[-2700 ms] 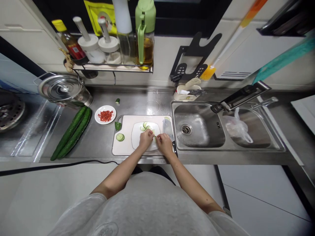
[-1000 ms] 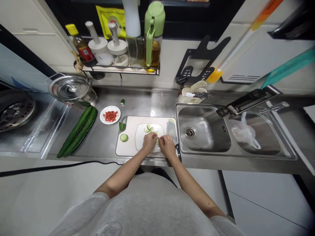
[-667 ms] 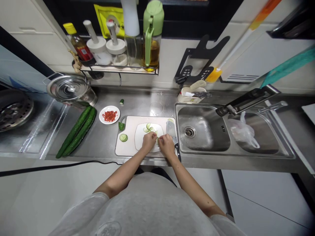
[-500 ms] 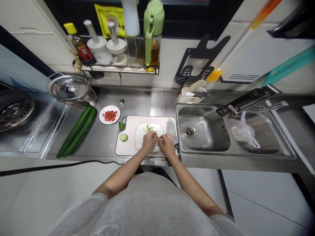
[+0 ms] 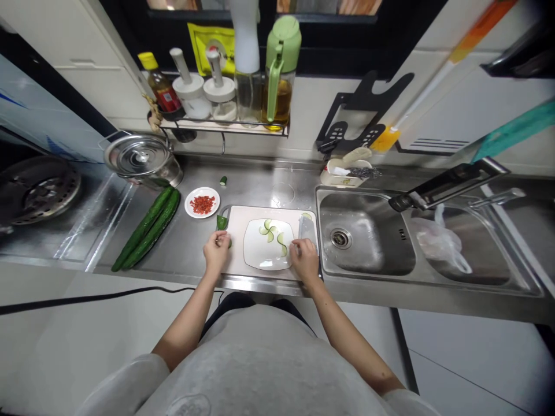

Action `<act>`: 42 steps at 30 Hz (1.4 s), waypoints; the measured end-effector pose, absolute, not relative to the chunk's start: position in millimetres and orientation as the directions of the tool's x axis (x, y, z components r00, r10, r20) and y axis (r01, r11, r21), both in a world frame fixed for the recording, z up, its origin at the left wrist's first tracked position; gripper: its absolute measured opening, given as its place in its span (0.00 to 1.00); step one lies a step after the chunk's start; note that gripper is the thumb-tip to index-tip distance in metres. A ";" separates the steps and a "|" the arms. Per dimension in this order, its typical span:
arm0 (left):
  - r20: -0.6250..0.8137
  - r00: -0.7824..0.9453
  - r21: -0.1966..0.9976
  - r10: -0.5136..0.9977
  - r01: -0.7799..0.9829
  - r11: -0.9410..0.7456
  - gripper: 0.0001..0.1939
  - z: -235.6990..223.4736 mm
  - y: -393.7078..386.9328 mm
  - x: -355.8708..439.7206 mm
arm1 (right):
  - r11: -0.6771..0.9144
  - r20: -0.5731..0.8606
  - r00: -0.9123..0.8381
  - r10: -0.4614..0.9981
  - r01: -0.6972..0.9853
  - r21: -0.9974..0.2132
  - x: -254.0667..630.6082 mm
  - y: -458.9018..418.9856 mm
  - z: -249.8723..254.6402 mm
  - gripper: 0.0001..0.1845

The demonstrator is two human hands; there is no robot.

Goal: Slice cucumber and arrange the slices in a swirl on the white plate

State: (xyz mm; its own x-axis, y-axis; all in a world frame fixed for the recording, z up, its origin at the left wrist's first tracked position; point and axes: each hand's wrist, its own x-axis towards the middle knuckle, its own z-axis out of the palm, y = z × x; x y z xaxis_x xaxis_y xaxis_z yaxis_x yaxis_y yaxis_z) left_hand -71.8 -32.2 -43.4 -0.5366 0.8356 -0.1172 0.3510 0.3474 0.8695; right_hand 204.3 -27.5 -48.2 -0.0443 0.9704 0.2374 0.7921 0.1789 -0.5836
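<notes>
My left hand point(image 5: 217, 252) is at the left edge of the cutting board point(image 5: 236, 240), its fingers bent together over some cucumber slices point(image 5: 229, 244) that they mostly hide. Whatever lies between the fingertips cannot be made out. Just behind it lies a dark green cucumber piece point(image 5: 221, 222). Thin cucumber slices point(image 5: 269, 230) form a curved pattern on the white plate point(image 5: 260, 254), and two more curve down its right side. By the plate's right rim, my right hand point(image 5: 304, 259) has loosely bent fingers, slightly apart, with nothing visible in them. It partly covers a knife point(image 5: 306, 226).
Left of the board are a small plate point(image 5: 191, 211) of chopped red pieces, two whole cucumbers point(image 5: 147, 228) and a lidded steel pot point(image 5: 143, 159). A cucumber end point(image 5: 223, 181) lies behind. The double sink point(image 5: 368, 231) is at right; a bottle rack point(image 5: 225, 127) hangs above.
My left hand has moved left from the plate to the board's edge. My right hand has drawn back to the plate's right rim, uncovering the slices there. The camera view has shifted slightly.
</notes>
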 end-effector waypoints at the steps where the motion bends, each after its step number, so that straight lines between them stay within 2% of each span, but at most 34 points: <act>1: -0.092 -0.574 0.849 0.814 0.382 0.366 0.14 -44.4 -35.1 -85.2 | 0.190 0.263 -0.034 0.964 0.781 -0.594 206.6 -28.9 -45.7 0.11; 6: -0.044 -0.627 0.760 0.778 0.485 0.433 0.13 -49.1 -49.8 -122.6 | 0.251 0.350 -0.028 0.936 0.752 -0.610 216.3 -35.2 -34.6 0.10; 12: -0.072 -0.511 0.590 0.856 0.670 0.450 0.13 -58.3 -53.5 -119.5 | 0.274 0.378 -0.034 0.925 0.749 -0.603 215.2 -36.6 -25.3 0.10; 17: -0.102 -0.481 0.526 0.871 0.717 0.458 0.15 -63.9 -51.7 -109.8 | 0.313 0.411 -0.054 0.910 0.739 -0.596 207.6 -36.2 -20.1 0.10; 26: -0.142 -0.473 0.516 0.869 0.714 0.473 0.15 -60.9 -50.7 -104.8 | 0.300 0.352 -0.087 0.932 0.732 -0.612 201.5 -46.3 -24.5 0.12; 42: -0.030 -0.414 0.590 0.910 0.727 0.351 0.09 -64.5 -47.4 -103.3 | 0.288 0.317 -0.101 0.943 0.723 -0.628 196.5 -55.3 -34.0 0.12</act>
